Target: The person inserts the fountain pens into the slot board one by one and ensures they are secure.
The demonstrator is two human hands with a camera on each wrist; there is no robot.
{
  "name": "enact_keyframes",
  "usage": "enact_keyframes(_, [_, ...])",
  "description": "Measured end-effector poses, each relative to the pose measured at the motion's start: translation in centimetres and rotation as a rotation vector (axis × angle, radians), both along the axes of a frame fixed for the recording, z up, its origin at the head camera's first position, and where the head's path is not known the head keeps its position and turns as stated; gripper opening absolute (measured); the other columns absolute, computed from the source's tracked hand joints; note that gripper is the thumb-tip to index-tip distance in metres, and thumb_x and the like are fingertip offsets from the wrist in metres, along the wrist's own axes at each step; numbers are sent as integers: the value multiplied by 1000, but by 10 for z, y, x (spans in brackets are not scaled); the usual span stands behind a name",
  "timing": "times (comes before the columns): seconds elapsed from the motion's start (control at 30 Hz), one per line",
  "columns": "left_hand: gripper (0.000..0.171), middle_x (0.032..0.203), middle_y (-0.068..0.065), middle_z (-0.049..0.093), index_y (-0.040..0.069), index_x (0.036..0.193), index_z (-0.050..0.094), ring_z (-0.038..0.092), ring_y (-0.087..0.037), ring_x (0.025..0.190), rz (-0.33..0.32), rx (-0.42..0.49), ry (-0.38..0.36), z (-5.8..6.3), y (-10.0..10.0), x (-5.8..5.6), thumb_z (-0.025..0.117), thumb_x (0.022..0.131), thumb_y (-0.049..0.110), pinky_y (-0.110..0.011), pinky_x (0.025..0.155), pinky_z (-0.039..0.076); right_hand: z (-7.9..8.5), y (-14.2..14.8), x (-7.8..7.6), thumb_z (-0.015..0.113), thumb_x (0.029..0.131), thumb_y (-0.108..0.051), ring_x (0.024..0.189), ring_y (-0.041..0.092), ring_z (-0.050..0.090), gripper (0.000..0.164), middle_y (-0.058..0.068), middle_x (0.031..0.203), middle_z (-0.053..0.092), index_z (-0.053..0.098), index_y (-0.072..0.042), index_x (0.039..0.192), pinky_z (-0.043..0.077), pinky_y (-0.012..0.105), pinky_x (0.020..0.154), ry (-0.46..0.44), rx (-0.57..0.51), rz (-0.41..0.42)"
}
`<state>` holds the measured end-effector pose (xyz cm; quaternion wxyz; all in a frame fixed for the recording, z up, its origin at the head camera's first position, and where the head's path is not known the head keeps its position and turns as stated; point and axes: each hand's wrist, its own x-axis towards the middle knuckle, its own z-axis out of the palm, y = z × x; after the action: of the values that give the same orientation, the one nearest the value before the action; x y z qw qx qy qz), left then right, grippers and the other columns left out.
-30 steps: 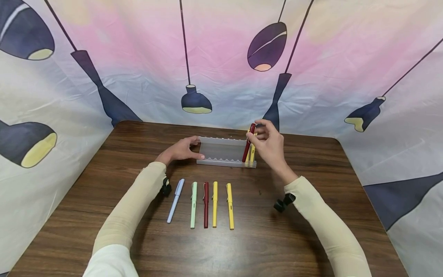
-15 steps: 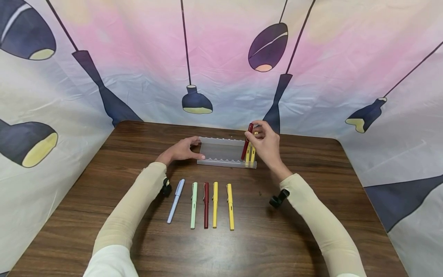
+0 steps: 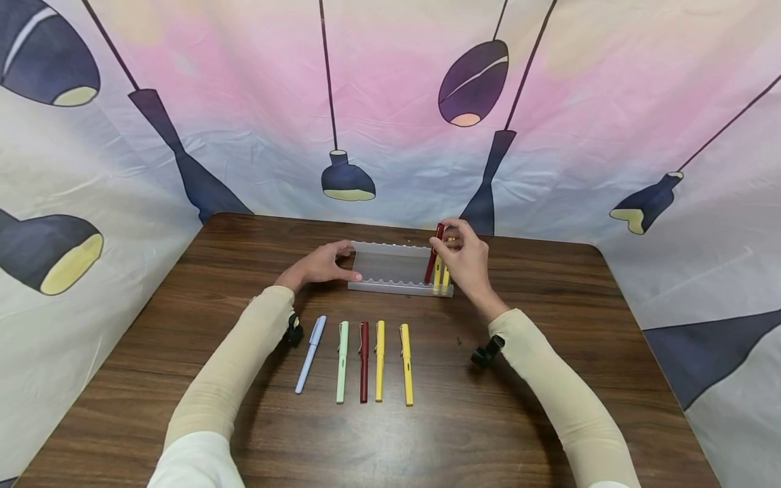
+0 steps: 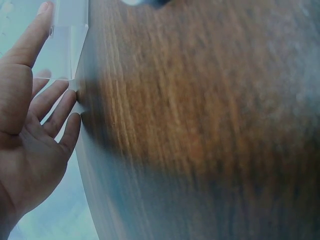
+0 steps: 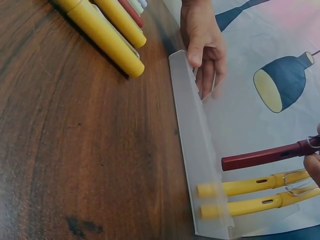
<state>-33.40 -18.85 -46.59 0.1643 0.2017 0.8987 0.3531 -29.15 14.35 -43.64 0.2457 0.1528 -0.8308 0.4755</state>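
My right hand (image 3: 468, 261) pinches a dark red fountain pen (image 3: 432, 263) near its upper, capped end. The pen tilts over the right part of a clear plastic pen rack (image 3: 390, 288) with scalloped edges. Just right of it, two yellow pens (image 5: 250, 186) lie in the rack's slots. In the right wrist view, the red pen's lower end shows beside those yellow pens, apart from the rack's front lip. My left hand (image 3: 320, 264) holds the rack's left end, thumb at the front corner and fingers behind; the left wrist view shows the thumb (image 4: 35, 37) along the clear plastic.
Nearer me on the wooden table (image 3: 488, 420) lies a row of pens: light blue (image 3: 311, 354), mint green (image 3: 342, 362), dark red (image 3: 363, 362) and two yellow (image 3: 379, 362). A lamp-patterned cloth (image 3: 403, 81) hangs behind the table.
My right hand has moved slightly left and down with the red pen, bringing it close beside the yellow pens in the rack. The left hand stays at the rack's left end.
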Motion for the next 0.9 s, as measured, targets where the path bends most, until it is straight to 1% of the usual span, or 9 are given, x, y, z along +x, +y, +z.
enact_keyframes(0.3, [94,159,-22,40,0,159,30,37,-38,148,-1,12,-4,-1,-1,0,82,89,35,-54,119,34,-6,-3,0,80,92,-24,86,29,76,37,14,102,75,66,-12,125,63,44,74,-18,15,6])
enact_keyframes(0.5, [93,159,-21,40,0,159,30,37,-37,148,0,16,-2,-2,-1,-1,82,89,35,-53,119,34,-9,-3,0,80,92,-25,85,29,76,38,14,100,75,67,-11,124,63,45,73,-11,31,4])
enact_keyframes(0.77, [93,158,-21,40,0,158,31,37,-37,147,0,24,-4,-1,0,1,82,89,35,-53,119,34,-12,-4,1,80,92,-27,85,28,75,38,13,100,75,67,-11,124,62,44,74,-44,60,9])
enact_keyframes(0.9, [92,158,-21,41,1,158,32,37,-37,147,2,25,-6,-1,-1,0,82,89,35,-53,119,34,-14,-5,1,80,92,-25,84,28,75,37,14,100,75,68,-9,124,62,44,74,-37,67,14])
